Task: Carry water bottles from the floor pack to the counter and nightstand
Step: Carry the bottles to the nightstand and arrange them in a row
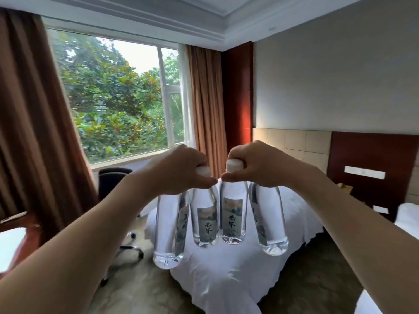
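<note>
I hold several clear water bottles with white caps and green labels in the air in front of me, hanging by their necks. My left hand (181,169) grips two: one bottle (169,232) on the outside and another bottle (204,220) toward the middle. My right hand (256,164) grips two more: a bottle (232,217) toward the middle and an outer bottle (269,220) tilted to the right. The two hands nearly touch at the thumbs. The floor pack and the counter are out of view.
A bed with white sheets (226,275) lies straight ahead below the bottles. A second bed (408,214) is at the right, with a dark nightstand (353,191) between them. A black office chair (113,184) stands by the window. A wooden desk edge (15,225) is at left.
</note>
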